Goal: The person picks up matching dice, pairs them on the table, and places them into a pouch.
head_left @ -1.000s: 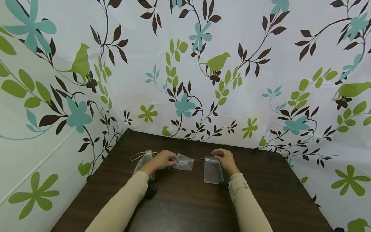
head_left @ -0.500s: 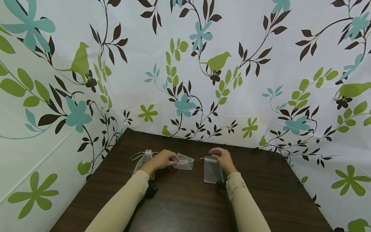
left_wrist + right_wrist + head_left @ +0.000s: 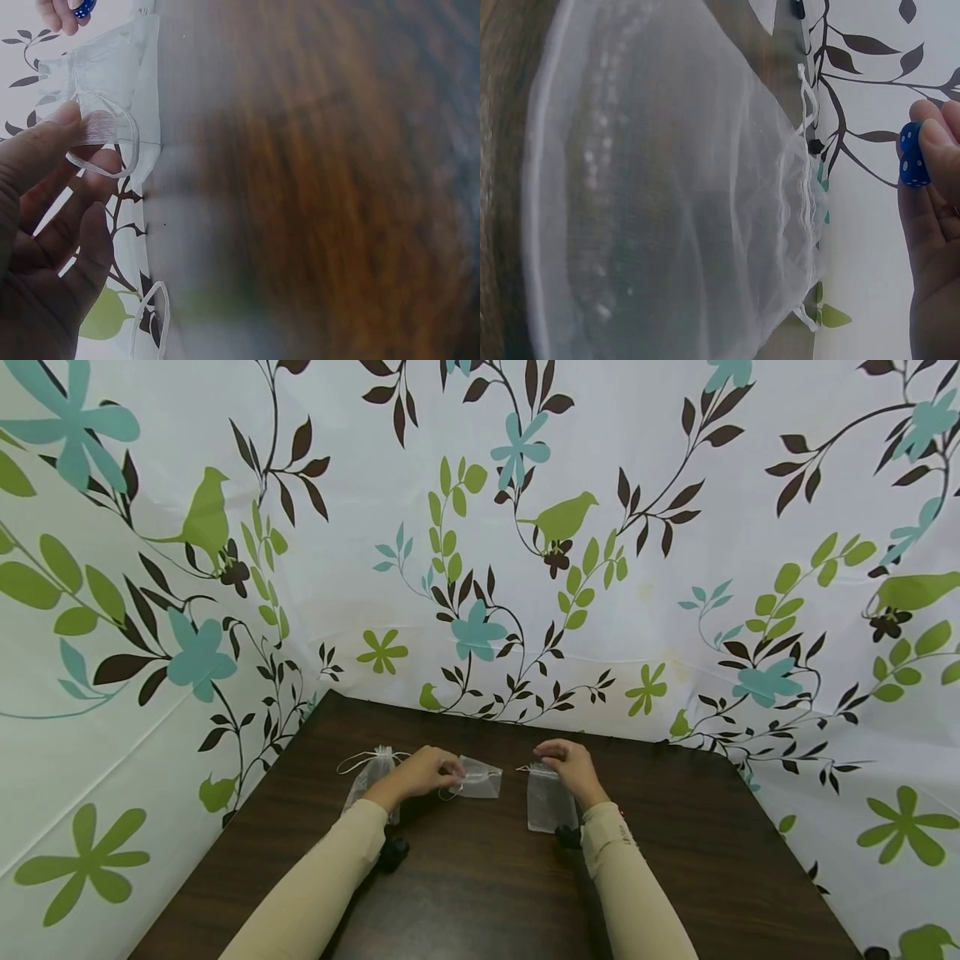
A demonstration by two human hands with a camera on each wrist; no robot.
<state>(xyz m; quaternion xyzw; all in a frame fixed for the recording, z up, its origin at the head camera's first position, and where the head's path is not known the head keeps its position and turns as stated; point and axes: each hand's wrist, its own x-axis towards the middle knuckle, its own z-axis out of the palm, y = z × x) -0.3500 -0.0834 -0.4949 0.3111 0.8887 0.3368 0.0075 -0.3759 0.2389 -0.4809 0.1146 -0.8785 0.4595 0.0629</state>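
Note:
My left hand (image 3: 422,774) pinches the gathered mouth of a small white organza drawstring bag (image 3: 481,778) between thumb and fingers, as the left wrist view shows. The bag's cord loop (image 3: 132,139) hangs by my fingers. My right hand (image 3: 576,770) holds two blue dice (image 3: 913,169) with white dots between thumb and fingers. It hovers at the top end of a second sheer bag (image 3: 550,803), which lies flat. That bag fills much of the right wrist view. A third organza bag (image 3: 363,783) lies partly hidden under my left forearm.
The dark wooden table (image 3: 465,885) carries all the bags. A white cloth (image 3: 330,568) printed with leaves, birds and flowers hangs behind the table and along its sides. A black device sits at each wrist.
My right hand has drifted slightly left above the right bag. My left hand and the bag it pinches have stayed nearly still.

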